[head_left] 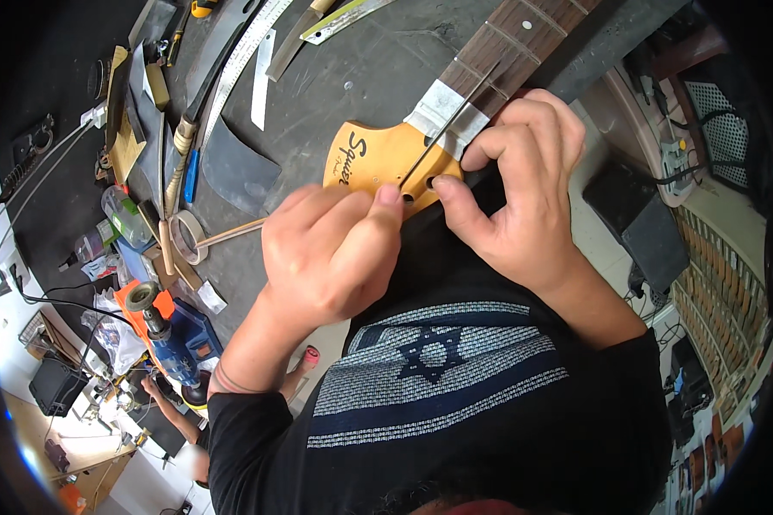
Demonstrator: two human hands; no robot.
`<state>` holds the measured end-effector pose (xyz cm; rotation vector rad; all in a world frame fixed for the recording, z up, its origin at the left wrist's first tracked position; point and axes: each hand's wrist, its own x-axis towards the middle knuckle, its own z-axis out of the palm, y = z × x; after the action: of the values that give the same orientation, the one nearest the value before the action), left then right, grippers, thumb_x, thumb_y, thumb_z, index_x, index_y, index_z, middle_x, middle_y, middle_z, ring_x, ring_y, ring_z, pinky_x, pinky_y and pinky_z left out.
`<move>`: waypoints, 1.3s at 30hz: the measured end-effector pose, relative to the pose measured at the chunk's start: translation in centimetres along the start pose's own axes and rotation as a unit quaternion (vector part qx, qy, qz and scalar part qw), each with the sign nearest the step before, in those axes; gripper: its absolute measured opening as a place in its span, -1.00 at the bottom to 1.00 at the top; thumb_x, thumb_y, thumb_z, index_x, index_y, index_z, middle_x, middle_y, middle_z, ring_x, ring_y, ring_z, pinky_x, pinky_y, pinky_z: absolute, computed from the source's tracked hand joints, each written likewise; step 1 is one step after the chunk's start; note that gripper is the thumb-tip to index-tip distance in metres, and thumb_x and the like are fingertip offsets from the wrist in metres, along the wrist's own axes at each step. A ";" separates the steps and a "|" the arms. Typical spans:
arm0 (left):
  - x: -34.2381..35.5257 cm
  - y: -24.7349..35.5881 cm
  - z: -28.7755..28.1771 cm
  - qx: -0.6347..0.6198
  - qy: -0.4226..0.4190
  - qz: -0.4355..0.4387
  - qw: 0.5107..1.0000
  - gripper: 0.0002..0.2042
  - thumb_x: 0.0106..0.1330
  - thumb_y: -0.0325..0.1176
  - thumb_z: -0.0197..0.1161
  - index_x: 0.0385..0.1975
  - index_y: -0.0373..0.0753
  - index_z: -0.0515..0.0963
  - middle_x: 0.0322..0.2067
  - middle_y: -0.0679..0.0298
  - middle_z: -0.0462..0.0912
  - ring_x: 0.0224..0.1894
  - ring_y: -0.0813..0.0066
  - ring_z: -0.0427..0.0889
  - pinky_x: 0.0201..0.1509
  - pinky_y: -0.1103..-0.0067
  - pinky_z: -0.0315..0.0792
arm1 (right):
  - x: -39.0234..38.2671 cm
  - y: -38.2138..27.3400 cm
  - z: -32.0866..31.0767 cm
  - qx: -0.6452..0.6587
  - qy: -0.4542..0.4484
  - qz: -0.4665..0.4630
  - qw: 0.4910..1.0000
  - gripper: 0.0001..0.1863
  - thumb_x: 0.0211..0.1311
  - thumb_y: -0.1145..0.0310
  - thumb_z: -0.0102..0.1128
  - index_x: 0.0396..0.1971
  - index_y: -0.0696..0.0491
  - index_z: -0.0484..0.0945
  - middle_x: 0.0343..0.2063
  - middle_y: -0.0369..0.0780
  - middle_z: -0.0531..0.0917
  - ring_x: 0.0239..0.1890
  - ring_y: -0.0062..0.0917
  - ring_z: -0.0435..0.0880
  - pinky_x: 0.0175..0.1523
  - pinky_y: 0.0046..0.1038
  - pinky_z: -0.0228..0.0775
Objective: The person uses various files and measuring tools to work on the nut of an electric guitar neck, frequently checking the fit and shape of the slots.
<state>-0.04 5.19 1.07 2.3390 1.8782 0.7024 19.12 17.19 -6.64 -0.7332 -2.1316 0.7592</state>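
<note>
A guitar neck (500, 53) with a dark fretted fingerboard runs from the upper right down to its amber headstock (365, 150). Silvery-grey tape (442, 107) covers the fingerboard's end by the headstock. My left hand (331, 249) is closed around a thin, dark, rod-like tool (435, 144), its thumb pressed along it. The tool's shaft slants over the headstock and tape onto the fingerboard; the part inside my fist is hidden. My right hand (524, 184) grips the neck's near edge beside the tape, fingers curled and thumb against the headstock near a tuner hole.
On the dark bench (352, 77) lie a steel ruler (240, 56), a metal strip (262, 81), a blue-handled tool (192, 176) and a tape roll (187, 236). A blue power tool (173, 348) stands lower left. Another person's arm (170, 412) shows beyond it.
</note>
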 end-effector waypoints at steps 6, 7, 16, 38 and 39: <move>2.1 -0.4 1.0 -0.014 0.037 0.020 0.999 -0.79 0.25 -0.73 0.51 -0.24 -0.33 0.64 -0.52 0.19 0.66 -0.54 0.15 0.69 -0.42 0.36 0.54 | 0.1 0.2 0.1 0.002 0.010 -0.012 1.000 -0.60 0.07 0.23 0.68 -0.17 -0.11 0.61 0.02 -0.25 0.58 0.36 -0.12 0.47 0.43 -0.01 0.10; 1.2 -0.2 0.6 -0.003 0.024 0.014 1.000 -0.79 0.25 -0.74 0.51 -0.25 -0.33 0.64 -0.52 0.18 0.67 -0.54 0.15 0.69 -0.41 0.37 0.55 | 0.1 0.2 0.0 0.003 0.007 -0.010 1.000 -0.59 0.06 0.24 0.68 -0.16 -0.10 0.60 0.02 -0.25 0.58 0.36 -0.12 0.47 0.44 -0.01 0.10; 2.6 -0.8 1.6 -0.023 0.059 0.042 0.997 -0.77 0.25 -0.74 0.52 -0.19 -0.34 0.66 -0.50 0.18 0.69 -0.55 0.18 0.69 -0.44 0.36 0.52 | 0.1 -0.1 0.0 0.000 0.005 -0.002 1.000 -0.60 0.08 0.24 0.67 -0.17 -0.10 0.60 0.03 -0.25 0.59 0.37 -0.13 0.46 0.45 -0.03 0.08; 2.0 -0.6 1.3 -0.027 0.060 0.033 0.997 -0.76 0.20 -0.76 0.53 -0.23 -0.35 0.66 -0.51 0.19 0.68 -0.54 0.16 0.68 -0.43 0.35 0.53 | 0.0 -0.1 0.0 -0.005 0.001 -0.013 1.000 -0.61 0.11 0.23 0.66 -0.15 -0.08 0.61 0.04 -0.24 0.59 0.39 -0.13 0.44 0.47 -0.01 0.07; 1.1 -0.4 1.2 -0.021 0.056 0.027 0.998 -0.76 0.21 -0.76 0.52 -0.21 -0.36 0.67 -0.51 0.19 0.68 -0.53 0.16 0.69 -0.42 0.35 0.53 | 0.0 0.0 -0.2 -0.005 0.000 -0.009 1.000 -0.61 0.11 0.24 0.66 -0.14 -0.08 0.61 0.04 -0.24 0.59 0.39 -0.13 0.44 0.47 -0.01 0.07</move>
<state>0.21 6.60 0.25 2.3789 1.8287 0.8874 19.27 17.23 -6.56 -0.7189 -2.1404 0.7386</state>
